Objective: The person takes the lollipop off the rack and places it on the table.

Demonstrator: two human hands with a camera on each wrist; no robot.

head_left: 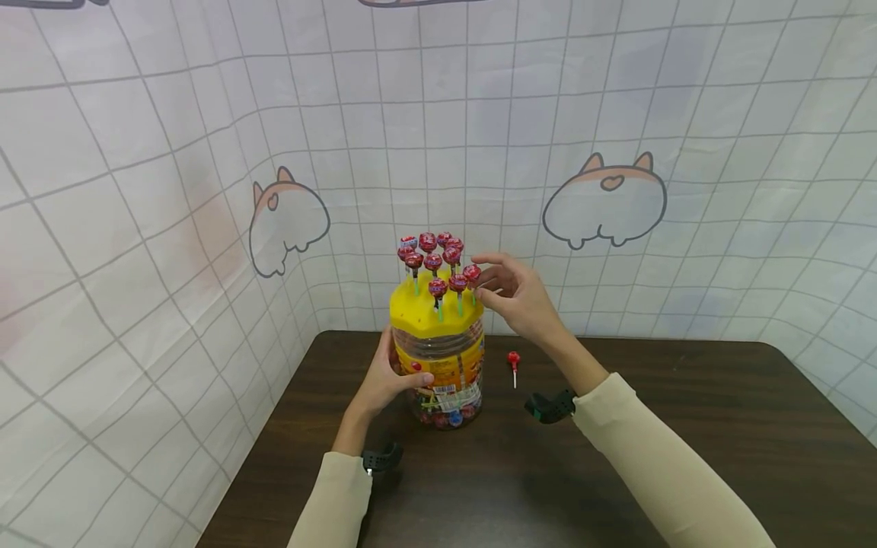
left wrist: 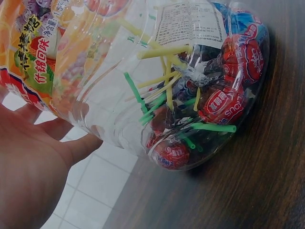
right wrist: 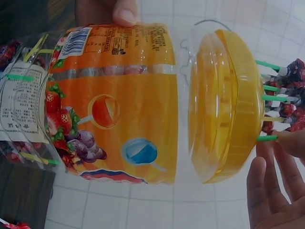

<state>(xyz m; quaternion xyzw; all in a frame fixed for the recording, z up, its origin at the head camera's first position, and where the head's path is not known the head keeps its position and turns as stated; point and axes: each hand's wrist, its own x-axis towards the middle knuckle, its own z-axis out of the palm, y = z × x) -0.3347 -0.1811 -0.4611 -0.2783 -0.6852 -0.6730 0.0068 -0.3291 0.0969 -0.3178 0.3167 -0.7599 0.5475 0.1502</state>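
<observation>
A clear plastic jar (head_left: 452, 369) with an orange fruit-printed label stands upright on the table. Its yellow lid (head_left: 425, 318) bears several red-wrapped lollipops (head_left: 432, 262), their sticks standing up out of its top. My left hand (head_left: 384, 380) grips the jar's left side, thumb across the front. With thumb and fingers, my right hand (head_left: 521, 297) pinches a lollipop (head_left: 471, 272) at the lid's right edge; its green stick (right wrist: 268, 138) meets the lid top in the right wrist view. Inside the jar's bottom lie more wrapped lollipops (left wrist: 224, 102) with green and yellow sticks.
One loose red lollipop (head_left: 514, 359) with a white stick lies on the dark wooden table (head_left: 644, 441), right of the jar. Behind the table hangs a white gridded cloth (head_left: 438, 137) with cartoon animal prints. A dark band (head_left: 550, 407) circles each wrist.
</observation>
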